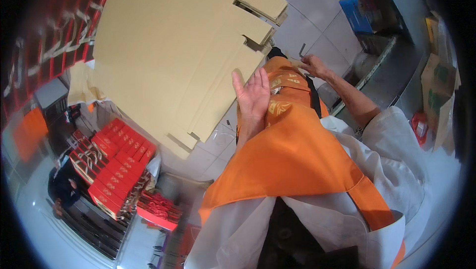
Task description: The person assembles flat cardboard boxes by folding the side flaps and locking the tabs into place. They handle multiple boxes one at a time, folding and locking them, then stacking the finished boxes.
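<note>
A large tan cardboard sheet [173, 46] with slots and flaps cut along its edges lies in front of me. My left hand [254, 95] is held palm up beside its right edge, fingers stretched out and holding nothing; I cannot tell whether it touches the cardboard. Farther right, over the floor, my right hand [313, 66] is closed around something. A thin, bent grey metal piece [302, 49] shows just beyond its fingers, but the rest is hidden. An orange apron [287, 140] covers my front, below both hands.
Red boxes [116, 165] with pale ribbon handles are stacked at the lower left. More red boxes [64, 31] stand at the far left. A person in dark clothes [64, 189] is beyond the stack. On the right, a blue box [355, 15] sits by a dark metal bench [396, 70].
</note>
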